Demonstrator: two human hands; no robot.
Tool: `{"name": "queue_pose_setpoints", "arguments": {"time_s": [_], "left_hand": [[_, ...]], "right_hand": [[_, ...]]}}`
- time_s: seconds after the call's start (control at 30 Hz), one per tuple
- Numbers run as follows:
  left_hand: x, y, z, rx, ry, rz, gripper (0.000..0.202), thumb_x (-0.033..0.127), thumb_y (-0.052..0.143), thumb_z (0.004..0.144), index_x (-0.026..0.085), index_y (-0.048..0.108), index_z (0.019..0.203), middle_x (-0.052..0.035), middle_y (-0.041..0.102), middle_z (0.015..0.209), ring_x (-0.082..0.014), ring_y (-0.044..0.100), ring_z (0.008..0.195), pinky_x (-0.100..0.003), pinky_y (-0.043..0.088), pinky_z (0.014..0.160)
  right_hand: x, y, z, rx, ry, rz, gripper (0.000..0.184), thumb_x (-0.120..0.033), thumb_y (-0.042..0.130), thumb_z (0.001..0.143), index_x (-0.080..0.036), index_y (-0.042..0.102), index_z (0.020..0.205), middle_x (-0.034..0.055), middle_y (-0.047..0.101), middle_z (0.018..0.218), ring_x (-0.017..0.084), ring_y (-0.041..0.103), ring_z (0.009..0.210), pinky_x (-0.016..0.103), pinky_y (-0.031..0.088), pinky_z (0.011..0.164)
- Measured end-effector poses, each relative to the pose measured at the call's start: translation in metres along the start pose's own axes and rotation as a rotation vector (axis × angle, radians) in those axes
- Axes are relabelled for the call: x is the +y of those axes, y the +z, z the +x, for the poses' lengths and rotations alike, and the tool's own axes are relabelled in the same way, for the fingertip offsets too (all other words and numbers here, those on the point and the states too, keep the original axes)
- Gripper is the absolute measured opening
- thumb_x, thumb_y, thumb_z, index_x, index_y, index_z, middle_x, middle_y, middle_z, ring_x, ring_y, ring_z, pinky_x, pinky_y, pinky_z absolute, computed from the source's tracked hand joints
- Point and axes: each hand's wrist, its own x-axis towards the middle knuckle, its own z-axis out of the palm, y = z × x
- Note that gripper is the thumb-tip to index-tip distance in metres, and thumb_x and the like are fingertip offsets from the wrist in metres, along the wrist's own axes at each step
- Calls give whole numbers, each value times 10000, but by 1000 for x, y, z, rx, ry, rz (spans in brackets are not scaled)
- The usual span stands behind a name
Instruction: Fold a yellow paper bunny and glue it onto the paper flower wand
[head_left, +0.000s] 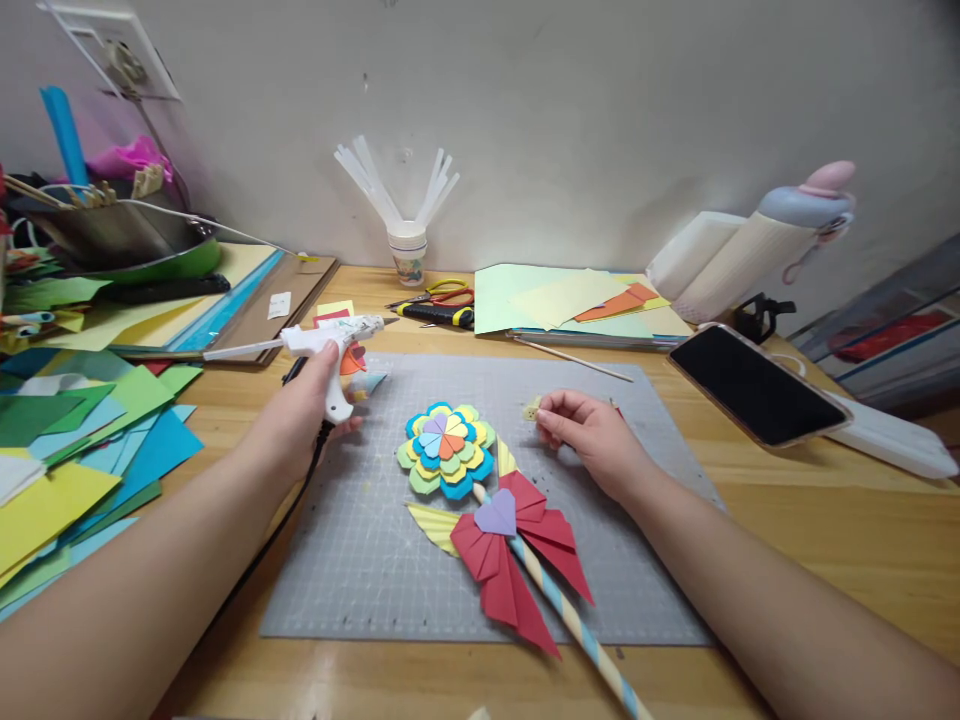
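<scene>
My left hand (300,415) is wrapped round the handle of a white hot glue gun (337,335), its nozzle pointing right and a glue stick out of its back. Between thumb and fingertips, my right hand (589,430) pinches a small pale yellow piece (531,411) with dark dots, too small to name surely. Between the hands, a layered paper flower (446,450) lies on a grey cutting mat (345,590). Its blue-and-cream striped stem (570,615) runs toward me. A red paper bow (499,560) with a purple heart (496,513) and yellow pleated leaves (435,526) sit on the stem.
Coloured paper sheets (90,450) are heaped at left, below a metal pan (120,235). A paper cup (407,255) of white sticks, pliers (435,312), scissors (450,290) and a paper stack (491,295) stand behind. A phone (757,385) and bottle (780,240) are at right.
</scene>
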Motion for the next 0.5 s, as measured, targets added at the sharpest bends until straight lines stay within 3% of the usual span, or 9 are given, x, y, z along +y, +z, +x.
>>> {"name": "queue_pose_setpoints", "arguments": {"time_s": [0.1,0.27,0.37,0.5], "left_hand": [[3,8,-3,-65,-33,-60,360,462,521,922,333,618,1244,-43,576,1389,-195,719,705,-281,582,453],[-6,22,15,-100,-87,-212,405,471,434,952,245,636,1221,-110,622,1328,-273,708,992,-400,616,809],[-11,22,21,-27,-93,-260,432,461,370,976,204,653,1177,-130,661,1259,-231,678,1072,-351,563,930],[-11,6,4,111,-70,-272,408,448,367,987,218,659,1155,-99,678,1244,-182,657,1115,-258,549,931]], "right_hand": [[0,0,0,-6,3,-4,315,-460,755,723,-186,602,751,-28,578,603,103,465,552,266,376,560],[-1,0,-1,-11,2,1,321,-466,753,720,-187,600,754,-30,577,600,104,467,551,268,378,562],[-2,-1,0,-15,-3,3,328,-472,752,718,-185,596,754,-28,581,603,104,467,551,269,379,563],[-1,-1,0,-14,-4,-1,336,-478,756,713,-185,596,753,-25,584,606,105,467,550,272,381,563]]}}
